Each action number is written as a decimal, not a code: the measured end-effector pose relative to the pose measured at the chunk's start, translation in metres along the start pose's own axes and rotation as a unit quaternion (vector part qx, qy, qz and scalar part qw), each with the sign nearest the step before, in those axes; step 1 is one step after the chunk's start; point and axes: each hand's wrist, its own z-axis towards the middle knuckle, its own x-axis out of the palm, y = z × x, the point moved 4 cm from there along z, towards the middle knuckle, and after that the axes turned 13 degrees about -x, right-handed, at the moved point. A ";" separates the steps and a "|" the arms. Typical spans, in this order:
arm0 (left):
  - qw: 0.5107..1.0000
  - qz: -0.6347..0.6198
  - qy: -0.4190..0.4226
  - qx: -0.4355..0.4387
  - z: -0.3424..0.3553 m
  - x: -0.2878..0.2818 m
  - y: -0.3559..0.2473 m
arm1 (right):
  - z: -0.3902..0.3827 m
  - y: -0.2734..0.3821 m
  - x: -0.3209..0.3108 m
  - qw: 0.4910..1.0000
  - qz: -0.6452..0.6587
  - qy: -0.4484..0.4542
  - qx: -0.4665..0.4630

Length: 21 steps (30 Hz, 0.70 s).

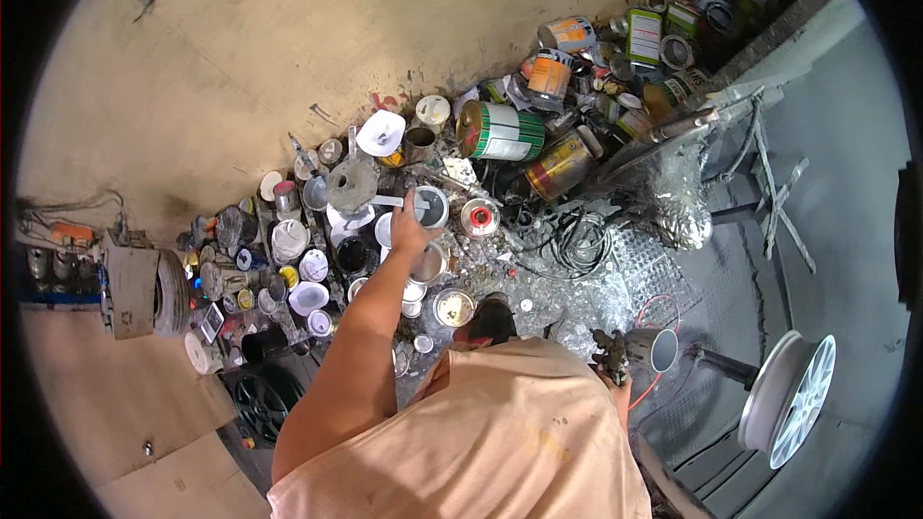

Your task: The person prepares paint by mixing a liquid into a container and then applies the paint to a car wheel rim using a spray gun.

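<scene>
Tubs (290,240) crowd together at left, probably for easy reach. Next, the left hand (411,230) meets a flat stick (388,200) lying across a grey pot (437,215); I cannot tell whether its fingers pinch either. Farther right, the right hand (620,390) wraps a spray gun (611,358), its cup (652,349) facing outward, perhaps to clear the body

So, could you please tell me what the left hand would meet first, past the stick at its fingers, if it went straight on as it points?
Probably the dark open can beyond the pale stick, though the depth between the left hand and the can is unclear.
</scene>
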 end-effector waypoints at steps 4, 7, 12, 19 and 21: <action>0.998 -0.021 -0.040 0.037 -0.011 0.005 -0.012 | 0.001 -0.029 -0.017 1.000 -0.020 -0.004 0.001; 0.997 -0.026 -0.044 0.053 -0.024 0.004 -0.017 | 0.003 -0.020 -0.020 0.999 -0.026 0.028 0.001; 0.999 -0.037 -0.009 0.031 -0.040 0.008 -0.024 | 0.003 -0.003 -0.028 0.998 0.040 0.042 -0.006; 0.998 0.038 -0.033 0.050 -0.051 0.008 -0.036 | 0.007 -0.022 -0.074 0.993 -0.038 0.109 -0.036; 0.997 0.028 -0.020 0.072 -0.059 -0.004 -0.047 | 0.007 -0.025 -0.087 0.990 -0.062 0.108 -0.059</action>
